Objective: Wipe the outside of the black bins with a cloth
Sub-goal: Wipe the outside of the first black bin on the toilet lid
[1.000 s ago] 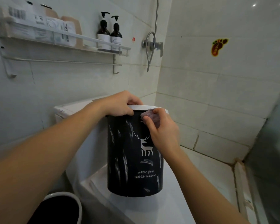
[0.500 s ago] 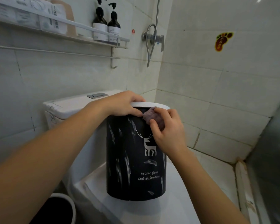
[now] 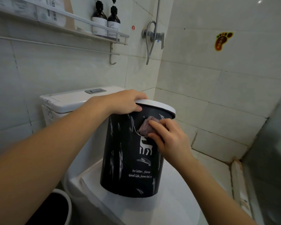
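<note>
A black bin (image 3: pixel 125 163) with a white rim, a white deer print and white lettering stands on the closed toilet lid (image 3: pixel 161 213), tilted a little. My left hand (image 3: pixel 125 102) grips its rim on the near left side. My right hand (image 3: pixel 170 138) presses a small purplish-grey cloth (image 3: pixel 146 128) flat against the bin's upper front, just above the deer. A second black bin (image 3: pixel 55 208) with a white rim sits on the floor at the lower left, mostly cut off by my left arm.
The white toilet tank (image 3: pixel 68 101) stands behind the bin. A wall shelf (image 3: pixel 81 28) above it carries two dark pump bottles (image 3: pixel 106 21) and packets. A shower valve and hose (image 3: pixel 152 36) hang in the corner. A glass panel (image 3: pixel 269 159) closes off the right.
The cloth and my right hand have slid down from the rim onto the bin's upper front. The view has dipped, showing more of the tank. My left hand keeps its grip.
</note>
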`<state>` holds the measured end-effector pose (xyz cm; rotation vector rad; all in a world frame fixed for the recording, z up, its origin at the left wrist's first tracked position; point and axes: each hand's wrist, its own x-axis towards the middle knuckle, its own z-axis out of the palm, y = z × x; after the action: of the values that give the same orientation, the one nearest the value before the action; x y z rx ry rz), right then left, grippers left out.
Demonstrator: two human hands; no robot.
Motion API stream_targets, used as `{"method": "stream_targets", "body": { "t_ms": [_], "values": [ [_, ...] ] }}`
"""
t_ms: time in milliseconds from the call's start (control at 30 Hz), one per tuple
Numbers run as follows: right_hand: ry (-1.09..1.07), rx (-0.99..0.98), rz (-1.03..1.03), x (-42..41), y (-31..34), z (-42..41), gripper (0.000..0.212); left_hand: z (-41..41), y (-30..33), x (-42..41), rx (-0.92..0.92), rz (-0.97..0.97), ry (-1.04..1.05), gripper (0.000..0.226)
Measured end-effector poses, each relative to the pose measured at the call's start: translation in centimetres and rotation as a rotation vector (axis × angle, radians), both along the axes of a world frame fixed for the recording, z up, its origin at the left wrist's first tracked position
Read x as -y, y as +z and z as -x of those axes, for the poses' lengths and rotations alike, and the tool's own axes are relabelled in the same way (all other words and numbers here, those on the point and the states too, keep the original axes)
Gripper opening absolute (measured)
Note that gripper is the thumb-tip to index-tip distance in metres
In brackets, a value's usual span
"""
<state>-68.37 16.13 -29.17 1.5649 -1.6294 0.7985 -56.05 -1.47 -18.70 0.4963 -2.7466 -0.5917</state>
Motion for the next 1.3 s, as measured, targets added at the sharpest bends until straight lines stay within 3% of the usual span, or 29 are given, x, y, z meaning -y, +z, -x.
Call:
{"method": "stream_targets", "body": {
  "t_ms": [233, 533, 667, 833, 1100, 1300],
  "values": [
    [-0.046, 0.072, -0.004, 1.5, 2.8, -0.3, 0.035, -0.2, 0.1, -0.4, -0.024, -0.042, -0.012, 0.021],
    [0.039, -0.181, -0.058, 0.5, 0.6, -0.2, 0.035, -0.2, -0.1, 0.6, -0.032, -0.100, 0.007, 0.027],
    [-0.052, -0.058, 0.040, 1.9, 2.2, 0.3, 0.032, -0.1, -0.3, 1.1, -0.061, -0.086, 0.003, 0.027],
    [-0.049, -0.015, 0.014, 3.0, 2.6, -0.1, 0.035, -0.3, -0.4, 1.7, -0.071, -0.079, 0.019, 0.022],
    [0.107, -0.222, -0.109, 1.1, 0.1, 0.3, 0.031, -0.1, -0.6, 2.1, -0.089, -0.121, 0.022, 0.026],
    [-0.030, -0.082, -0.036, 3.3, 3.9, 0.6, 0.033, 0.4, -0.6, 1.8, -0.094, -0.117, 0.003, 0.023]
  ]
}}
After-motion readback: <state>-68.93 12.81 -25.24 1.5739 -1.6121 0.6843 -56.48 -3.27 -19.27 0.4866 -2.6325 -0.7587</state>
